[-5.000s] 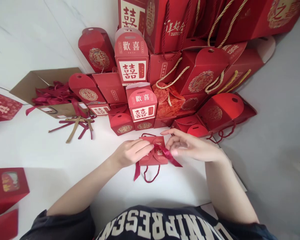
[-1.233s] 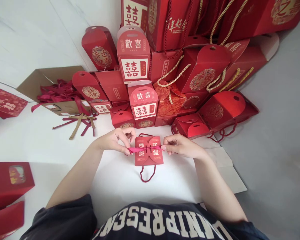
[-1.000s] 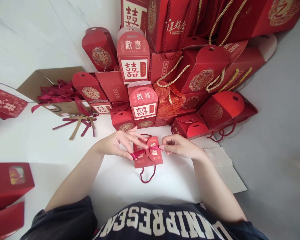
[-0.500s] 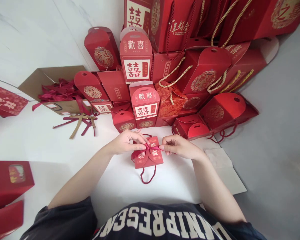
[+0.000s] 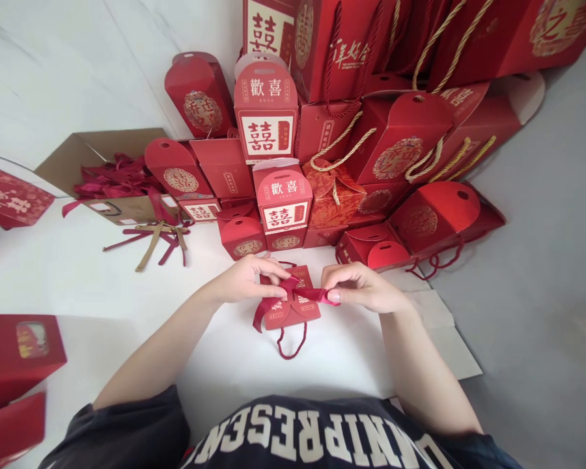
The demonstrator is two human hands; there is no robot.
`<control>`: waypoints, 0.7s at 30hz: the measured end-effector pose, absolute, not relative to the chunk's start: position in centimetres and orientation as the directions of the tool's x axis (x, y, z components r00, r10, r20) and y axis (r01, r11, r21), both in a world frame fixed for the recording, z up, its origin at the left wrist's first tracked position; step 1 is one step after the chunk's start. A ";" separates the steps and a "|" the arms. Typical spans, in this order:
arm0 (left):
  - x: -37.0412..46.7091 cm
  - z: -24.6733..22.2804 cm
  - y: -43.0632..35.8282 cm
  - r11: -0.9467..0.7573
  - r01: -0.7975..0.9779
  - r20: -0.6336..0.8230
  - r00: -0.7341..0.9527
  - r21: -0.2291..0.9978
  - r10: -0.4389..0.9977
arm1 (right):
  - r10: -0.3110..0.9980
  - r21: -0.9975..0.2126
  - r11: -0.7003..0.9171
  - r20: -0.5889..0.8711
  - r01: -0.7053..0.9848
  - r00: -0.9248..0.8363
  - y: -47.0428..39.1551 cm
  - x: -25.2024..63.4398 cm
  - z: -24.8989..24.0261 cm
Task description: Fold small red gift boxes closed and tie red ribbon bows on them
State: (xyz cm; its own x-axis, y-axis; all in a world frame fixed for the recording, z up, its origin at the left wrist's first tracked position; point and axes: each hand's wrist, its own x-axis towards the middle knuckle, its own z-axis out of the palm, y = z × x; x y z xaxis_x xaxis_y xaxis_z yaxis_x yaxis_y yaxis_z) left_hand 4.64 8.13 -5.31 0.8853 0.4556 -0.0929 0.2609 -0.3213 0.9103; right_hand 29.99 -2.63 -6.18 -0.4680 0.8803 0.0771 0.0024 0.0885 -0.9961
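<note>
A small red gift box (image 5: 300, 318) with rope handles lies on the white table in front of me. Dark red ribbon (image 5: 308, 294) crosses its top. My left hand (image 5: 254, 279) pinches the ribbon near the middle of the box top, and a loose tail hangs over the left side. On the right, my right hand (image 5: 364, 286) holds the other end of the ribbon between thumb and fingers, drawn out past the box's right edge. One rope handle (image 5: 293, 355) lies toward me on the table.
Red gift boxes (image 5: 286, 195) and bags (image 5: 332, 52) are stacked behind. At back left stands a cardboard box (image 5: 127, 207) of ribbons, with loose ribbon strips (image 5: 151, 244) before it. More red boxes (image 5: 19, 352) sit at left. White card (image 5: 444, 345) lies at right.
My right hand has moved right, drawing a longer stretch of ribbon out over the box edge. The left hand stays near the middle, and the left ribbon tail hangs differently.
</note>
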 end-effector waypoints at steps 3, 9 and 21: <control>4.8 -5.1 7.8 -0.356 0.301 -0.099 0.868 0.885 0.487 | 0.885 -0.979 0.202 0.179 0.007 -0.429 -2.7 28.8 -5.9; 5.2 -4.5 7.3 -0.382 0.288 -0.077 0.873 0.878 0.482 | 0.865 -0.839 0.445 0.312 0.314 -0.393 -2.6 26.4 -6.1; 5.3 -4.7 7.2 -0.447 0.263 -0.017 0.876 0.855 0.482 | 0.947 -0.733 0.311 0.292 0.606 -0.133 -3.0 24.4 -6.4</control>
State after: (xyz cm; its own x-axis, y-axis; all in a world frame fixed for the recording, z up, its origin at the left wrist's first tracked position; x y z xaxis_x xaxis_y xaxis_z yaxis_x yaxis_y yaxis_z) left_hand 5.33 7.17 -4.73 0.8758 0.4825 -0.0170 0.2628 -0.4469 0.8551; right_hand 24.36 -3.00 -6.40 -0.1325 0.9472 0.2920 0.6057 0.3105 -0.7326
